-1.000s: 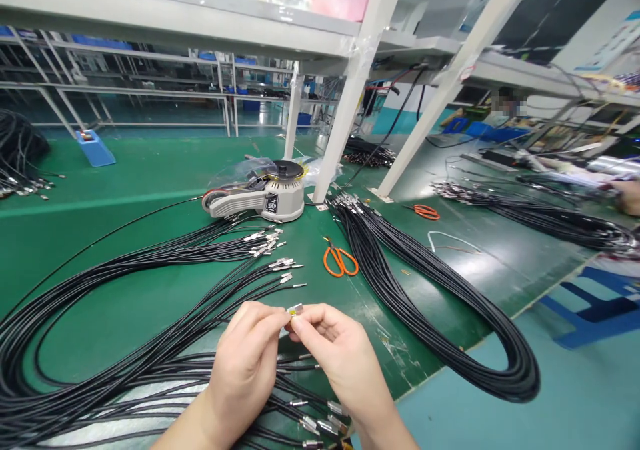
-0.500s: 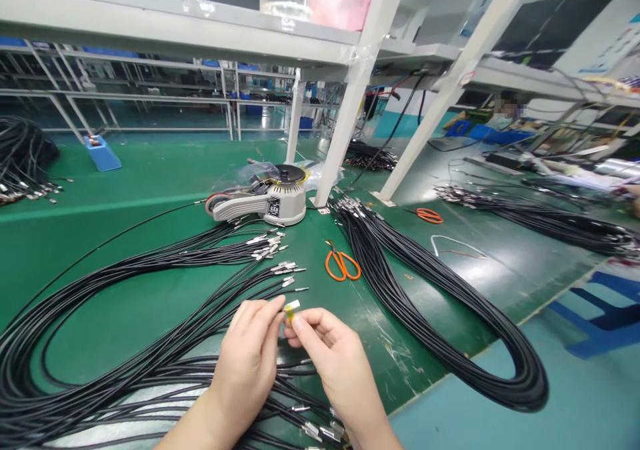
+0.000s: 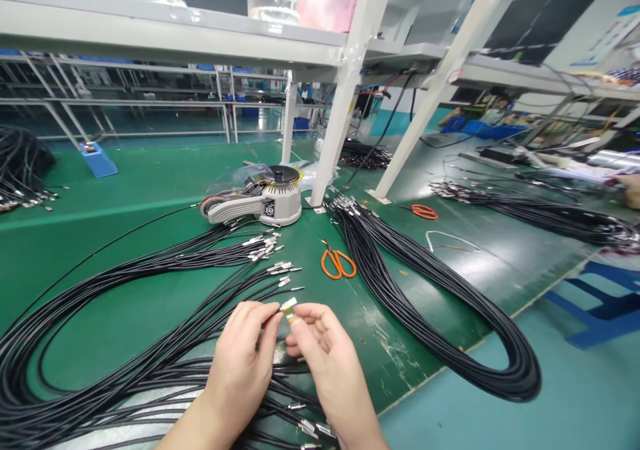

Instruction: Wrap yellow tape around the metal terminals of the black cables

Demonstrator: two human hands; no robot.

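Note:
Between my two hands is a small silver connector point(image 3: 290, 303) at the end of a black cable, with a strip of yellow tape point(image 3: 289, 311) on it. My left hand point(image 3: 243, 353) is closed, pinching the cable end just behind the connector between thumb and forefinger. Thumb and forefinger of my right hand point(image 3: 333, 360) pinch the tape at the connector's lower side; the other fingers curl loosely. Beneath and left of my hands lies a looped bundle of black cables point(image 3: 150, 263), their silver-tipped ends point(image 3: 263, 245) pointing right.
A grey tape dispenser point(image 3: 280, 203) stands behind the cables. Orange-handled scissors point(image 3: 339, 263) lie right of it, with another orange-handled pair point(image 3: 423, 211) farther back. A second cable bundle point(image 3: 450, 310) loops past the table's edge. White shelf posts point(image 3: 336, 123) rise behind; a blue stool point(image 3: 590, 307) stands at right.
The view has shifted slightly. My right thumb sits a little lower on the connector, and less yellow tape shows than before. Both hands keep their pinch.

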